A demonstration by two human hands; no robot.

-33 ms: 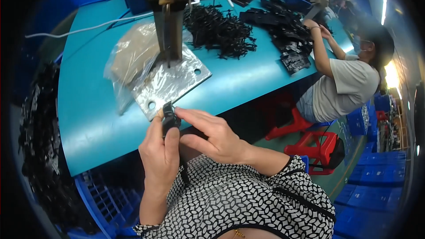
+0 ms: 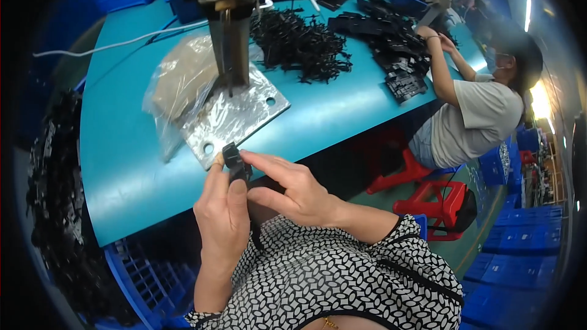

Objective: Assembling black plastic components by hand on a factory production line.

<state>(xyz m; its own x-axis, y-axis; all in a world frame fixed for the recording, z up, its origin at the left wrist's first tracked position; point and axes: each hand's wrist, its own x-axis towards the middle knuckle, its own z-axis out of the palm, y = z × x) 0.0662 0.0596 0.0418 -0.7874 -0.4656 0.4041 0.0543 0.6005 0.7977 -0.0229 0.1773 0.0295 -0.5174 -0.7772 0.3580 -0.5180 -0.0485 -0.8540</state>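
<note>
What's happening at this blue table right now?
A person holds a small black plastic part between the left hand and right hand, at the near edge of the blue table. Just beyond stands a press on a silver metal base plate. A co-worker handles black parts farther along.

Left hand and right hand together, fingers pinched, forearms raised.
</note>
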